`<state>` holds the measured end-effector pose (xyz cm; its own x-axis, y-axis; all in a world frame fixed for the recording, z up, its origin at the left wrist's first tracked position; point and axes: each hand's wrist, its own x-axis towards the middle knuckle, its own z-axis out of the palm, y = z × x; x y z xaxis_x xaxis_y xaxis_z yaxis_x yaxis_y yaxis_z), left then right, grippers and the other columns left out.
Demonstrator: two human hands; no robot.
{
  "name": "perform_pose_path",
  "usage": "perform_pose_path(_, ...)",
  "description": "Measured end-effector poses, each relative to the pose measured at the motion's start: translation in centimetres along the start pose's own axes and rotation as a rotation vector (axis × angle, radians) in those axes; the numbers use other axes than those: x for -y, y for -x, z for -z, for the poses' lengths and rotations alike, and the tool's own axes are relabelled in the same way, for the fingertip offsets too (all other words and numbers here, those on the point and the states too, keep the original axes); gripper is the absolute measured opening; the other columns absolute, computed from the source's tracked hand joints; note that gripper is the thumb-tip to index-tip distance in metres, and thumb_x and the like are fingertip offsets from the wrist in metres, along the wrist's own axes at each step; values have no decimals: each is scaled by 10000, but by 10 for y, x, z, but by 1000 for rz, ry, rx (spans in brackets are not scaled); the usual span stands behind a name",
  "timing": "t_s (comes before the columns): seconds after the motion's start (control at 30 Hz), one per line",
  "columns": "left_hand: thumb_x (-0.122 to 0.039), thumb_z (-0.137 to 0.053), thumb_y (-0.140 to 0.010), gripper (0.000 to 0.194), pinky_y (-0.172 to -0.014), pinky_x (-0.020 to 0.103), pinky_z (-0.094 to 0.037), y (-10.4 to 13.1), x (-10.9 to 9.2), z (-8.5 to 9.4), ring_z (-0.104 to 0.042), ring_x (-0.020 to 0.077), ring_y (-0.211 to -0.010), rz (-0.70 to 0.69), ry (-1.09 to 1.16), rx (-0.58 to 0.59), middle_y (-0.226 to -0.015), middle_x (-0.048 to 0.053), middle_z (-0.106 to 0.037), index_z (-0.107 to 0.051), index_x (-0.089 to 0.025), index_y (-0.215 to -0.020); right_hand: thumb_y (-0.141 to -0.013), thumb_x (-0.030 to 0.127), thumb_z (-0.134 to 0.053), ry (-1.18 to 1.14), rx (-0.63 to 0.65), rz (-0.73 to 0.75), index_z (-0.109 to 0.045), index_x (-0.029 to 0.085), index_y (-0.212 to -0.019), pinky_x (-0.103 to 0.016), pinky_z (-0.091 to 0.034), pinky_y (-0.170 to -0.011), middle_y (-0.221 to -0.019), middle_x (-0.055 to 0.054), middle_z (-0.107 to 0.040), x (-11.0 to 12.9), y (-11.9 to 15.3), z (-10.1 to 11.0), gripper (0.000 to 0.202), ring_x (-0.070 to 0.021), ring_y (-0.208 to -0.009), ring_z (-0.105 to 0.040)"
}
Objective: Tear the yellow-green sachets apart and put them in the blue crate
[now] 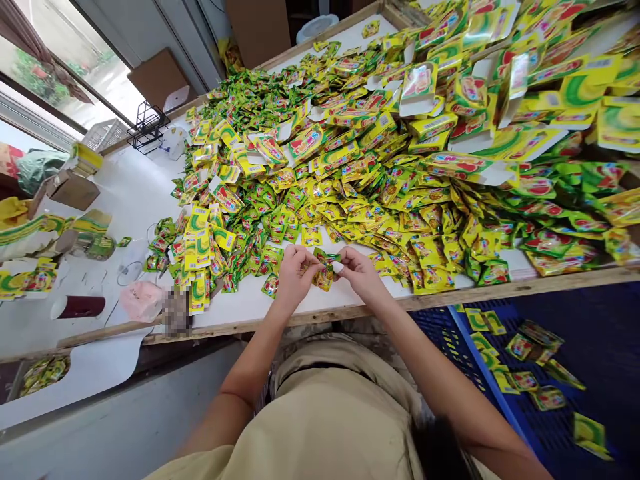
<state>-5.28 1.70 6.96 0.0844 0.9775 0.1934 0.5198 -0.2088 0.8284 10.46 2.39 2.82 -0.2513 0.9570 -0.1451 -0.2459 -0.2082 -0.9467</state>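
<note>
Close to the table's front edge, my left hand (297, 275) and my right hand (358, 272) are closed in pinches, facing each other. Between them are small shiny candy sachets (324, 276), a yellow one below and a green one above, partly covered by my fingers. Something white shows at my right thumb tip. Just beyond my hands lie loose yellow sachets (367, 212), with green sachets (260, 260) to the left. A heap of flat yellow-green printed boxes (345, 157) rises behind them.
A blue crate (520, 413) with several packs stands below the table at the right. On the left are a dark red cup (79, 307), a pink plastic bag (141, 300), a clear container (95, 246) and a black wire rack (148, 125). A wooden rim (450, 299) edges the table.
</note>
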Motion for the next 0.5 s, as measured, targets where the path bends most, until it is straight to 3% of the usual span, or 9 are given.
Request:
perform_pose_path(0.1, -206, -651, -762, 53, -738, 299, -463, 3, 1, -4, -565, 201, -972, 50, 11, 17, -992, 79, -596, -611, -190, -730, -702, 592, -640, 26, 10, 2, -454, 221, -715, -289, -512, -550, -628, 39, -454, -1, 5, 2, 415, -116, -573, -475)
perform_pose_path(0.2, -211, -642, -761, 92, -633, 272, -440, 7, 0, -5, -571, 144, -689, 137, 65, 98, -732, 17, -611, -580, -190, -696, -743, 557, -612, 149, 52, 16, -470, 225, -762, -301, -522, -583, -672, 31, -459, -5, 11, 4, 362, -129, -618, -491)
perform_pose_path(0.27, -222, -651, -751, 112, -581, 254, -411, 9, 0, -6, -534, 119, -590, 172, 97, 71, -638, -11, -587, -570, -190, -679, -714, 480, -670, 298, 33, 52, -482, 230, -816, -292, -507, -574, -717, 22, -492, -6, 14, 3, 329, -141, -641, -508)
perform_pose_path(0.4, -256, -666, -743, 135, -547, 236, -386, 10, 0, -5, -516, 102, -555, 171, 142, 0, -612, -24, -587, -574, -187, -673, -732, 296, -654, 575, -205, 289, -507, 234, -997, -324, -500, -638, -994, -63, -543, -3, 22, -2, 310, -184, -773, -552)
perform_pose_path(0.5, -262, -679, -733, 139, -556, 236, -406, 9, 1, -5, -535, 101, -565, 159, 167, 48, -622, -22, -600, -583, -182, -671, -751, 125, -531, 711, -125, 426, -532, 233, -982, -338, -485, -698, -985, -75, -545, 1, 25, -3, 255, -191, -794, -542)
